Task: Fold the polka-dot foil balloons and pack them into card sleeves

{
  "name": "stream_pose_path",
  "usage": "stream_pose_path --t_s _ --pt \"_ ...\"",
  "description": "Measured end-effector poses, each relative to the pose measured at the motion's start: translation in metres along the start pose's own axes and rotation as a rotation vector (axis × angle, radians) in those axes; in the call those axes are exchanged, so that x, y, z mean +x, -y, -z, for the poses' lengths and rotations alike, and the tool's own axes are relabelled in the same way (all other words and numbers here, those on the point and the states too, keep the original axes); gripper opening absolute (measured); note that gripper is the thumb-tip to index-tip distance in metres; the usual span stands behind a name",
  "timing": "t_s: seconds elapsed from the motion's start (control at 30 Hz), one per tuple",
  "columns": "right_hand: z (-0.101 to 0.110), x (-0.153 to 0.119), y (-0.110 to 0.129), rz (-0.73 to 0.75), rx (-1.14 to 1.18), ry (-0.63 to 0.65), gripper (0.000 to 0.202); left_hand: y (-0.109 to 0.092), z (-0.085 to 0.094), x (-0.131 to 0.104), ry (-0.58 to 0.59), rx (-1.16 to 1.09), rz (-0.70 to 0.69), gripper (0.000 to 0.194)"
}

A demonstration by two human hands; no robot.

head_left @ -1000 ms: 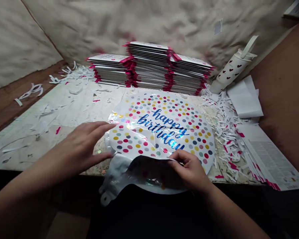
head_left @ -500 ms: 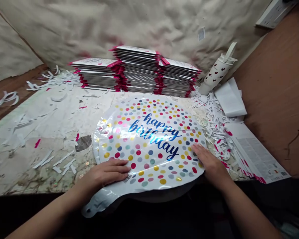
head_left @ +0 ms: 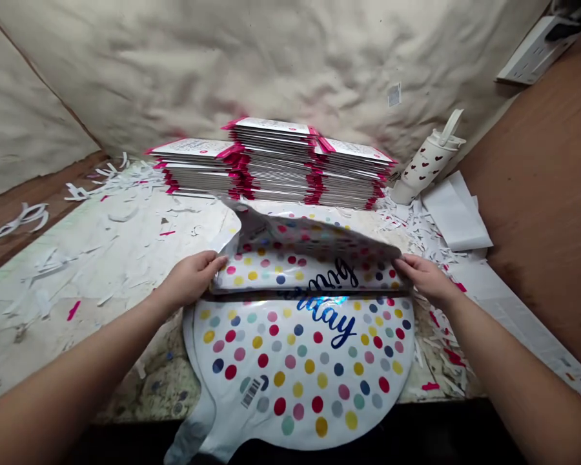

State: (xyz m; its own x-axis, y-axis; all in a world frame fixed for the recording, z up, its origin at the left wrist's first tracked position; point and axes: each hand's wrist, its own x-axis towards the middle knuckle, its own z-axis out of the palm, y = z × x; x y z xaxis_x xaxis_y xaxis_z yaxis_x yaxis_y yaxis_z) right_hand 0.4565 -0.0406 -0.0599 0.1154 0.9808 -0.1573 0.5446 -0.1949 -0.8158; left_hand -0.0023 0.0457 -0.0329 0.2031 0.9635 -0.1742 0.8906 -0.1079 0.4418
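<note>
A flat foil balloon with coloured dots [head_left: 259, 274] is bent upward across its width, its upper part raised and its tail toward the upper left. My left hand [head_left: 196, 274] pinches its left side between thumb and fingers. On the opposite side, my right hand [head_left: 428, 278] grips the edge the same way. Beneath lies another flat dotted foil balloon [head_left: 310, 368], with blue lettering, a barcode and a tail hanging past the table's front edge. The raised balloon hides its far half. More balloon layers show at its left rim.
Three stacks of pink-edged flat packs [head_left: 278, 165] stand by the covered back wall. A heart-patterned tumbler [head_left: 423, 165] leans at the right. Paper shreds [head_left: 416, 236] and printed sheets [head_left: 527, 323] lie on the right; scraps litter the table [head_left: 101, 278] on the left.
Both hands have gone from lying on the top balloon to gripping its sides. They have moved forward, lifting and bending it, which bares the balloon underneath. The view has also shifted.
</note>
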Motion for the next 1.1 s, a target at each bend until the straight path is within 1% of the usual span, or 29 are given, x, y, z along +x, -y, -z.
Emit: stream_pose_path --t_s 0.03,0.07,0.1,0.13,0.17,0.2,0.23,0.27,0.3,0.33,0.37,0.4,0.47,0.5,0.53,0.57,0.6,0.63,0.67,0.7,0.73,0.77,0.8,0.83,0.9,0.97,1.0,1.03,1.1 --pt "-0.002 0.011 0.003 -0.014 -0.025 -0.032 0.041 -0.006 0.001 0.006 -0.02 0.073 0.032 0.05" --pt "-0.006 0.02 0.005 -0.018 -0.059 -0.054 0.041 -0.012 0.001 0.009 -0.086 0.152 0.051 0.05" --pt "-0.009 0.027 0.006 -0.021 -0.095 -0.069 0.04 -0.017 -0.001 0.008 -0.175 0.243 0.054 0.051" --pt "-0.013 0.032 0.007 -0.027 -0.134 -0.083 0.038 -0.022 -0.005 0.004 -0.28 0.333 0.022 0.053" --pt "-0.016 0.037 0.006 -0.037 -0.177 -0.093 0.037 -0.026 -0.012 -0.003 -0.376 0.408 -0.054 0.053" --pt "-0.018 0.04 0.006 -0.05 -0.22 -0.1 0.036 -0.03 -0.021 -0.012 -0.434 0.456 -0.172 0.053" --pt "-0.02 0.043 0.005 -0.069 -0.264 -0.106 0.035 -0.032 -0.031 -0.022 -0.441 0.475 -0.31 0.051" --pt "-0.021 0.046 0.004 -0.092 -0.308 -0.114 0.034 -0.033 -0.042 -0.031 -0.397 0.481 -0.439 0.05" --pt "-0.02 0.049 0.003 -0.119 -0.354 -0.127 0.034 -0.033 -0.052 -0.04 -0.322 0.481 -0.529 0.05" --pt "-0.019 0.053 0.003 -0.15 -0.4 -0.146 0.035 -0.032 -0.062 -0.047 -0.239 0.48 -0.573 0.052" --pt "-0.017 0.056 0.005 -0.183 -0.448 -0.173 0.038 -0.03 -0.07 -0.052 -0.17 0.479 -0.568 0.055" --pt "-0.016 0.059 0.008 -0.217 -0.494 -0.205 0.043 -0.028 -0.075 -0.055 -0.126 0.477 -0.526 0.06" --pt "-0.017 0.062 0.022 -0.278 -0.58 -0.288 0.057 -0.024 -0.08 -0.058 -0.09 0.47 -0.409 0.067" --pt "-0.023 0.06 0.032 -0.273 -0.626 -0.34 0.064 -0.024 -0.08 -0.059 -0.087 0.465 -0.36 0.068" --pt "-0.033 0.055 0.045 -0.213 -0.667 -0.374 0.07 -0.025 -0.079 -0.059 -0.086 0.459 -0.325 0.066" --pt "-0.048 0.048 0.059 -0.105 -0.703 -0.381 0.072 -0.026 -0.078 -0.059 -0.082 0.453 -0.304 0.063" --pt "-0.067 0.038 0.074 0.05 -0.731 -0.364 0.072 -0.027 -0.077 -0.059 -0.077 0.446 -0.293 0.06" --pt "-0.089 0.026 0.087 0.258 -0.729 -0.251 0.071 -0.029 -0.077 -0.06 -0.072 0.442 -0.287 0.058" --pt "-0.111 0.013 0.097 0.385 -0.723 -0.143 0.069 -0.029 -0.077 -0.06 -0.07 0.441 -0.283 0.057" --pt "-0.131 0.0 0.103 0.474 -0.721 -0.044 0.068 -0.029 -0.078 -0.061 -0.072 0.443 -0.279 0.056" --pt "-0.145 -0.011 0.105 0.548 -0.72 0.042 0.07 -0.029 -0.078 -0.061 -0.075 0.448 -0.274 0.056" --pt "-0.152 -0.02 0.101 0.596 -0.719 0.12 0.069 -0.028 -0.079 -0.062 -0.077 0.455 -0.269 0.056" --pt "-0.151 -0.027 0.093 0.577 -0.73 0.167 0.069 -0.026 -0.078 -0.062 -0.074 0.462 -0.264 0.057" --pt "-0.141 -0.032 0.08 0.489 -0.753 0.162 0.069 -0.026 -0.077 -0.061 -0.063 0.466 -0.259 0.057" --pt "-0.106 -0.04 0.051 0.198 -0.815 0.017 0.07 -0.029 -0.073 -0.061 -0.023 0.472 -0.242 0.057" --pt "-0.069 -0.048 0.026 0.014 -0.855 -0.137 0.071 -0.04 -0.071 -0.058 -0.008 0.475 -0.236 0.06" --pt "-0.057 -0.053 0.019 -0.006 -0.872 -0.183 0.068 -0.049 -0.072 -0.057 -0.022 0.472 -0.251 0.063" --pt "-0.052 -0.058 0.015 0.019 -0.884 -0.19 0.063 -0.06 -0.074 -0.055 -0.041 0.465 -0.279 0.067" --pt "-0.057 -0.066 0.016 0.105 -0.896 -0.16 0.057 -0.084 -0.083 -0.051 -0.045 0.439 -0.348 0.074"
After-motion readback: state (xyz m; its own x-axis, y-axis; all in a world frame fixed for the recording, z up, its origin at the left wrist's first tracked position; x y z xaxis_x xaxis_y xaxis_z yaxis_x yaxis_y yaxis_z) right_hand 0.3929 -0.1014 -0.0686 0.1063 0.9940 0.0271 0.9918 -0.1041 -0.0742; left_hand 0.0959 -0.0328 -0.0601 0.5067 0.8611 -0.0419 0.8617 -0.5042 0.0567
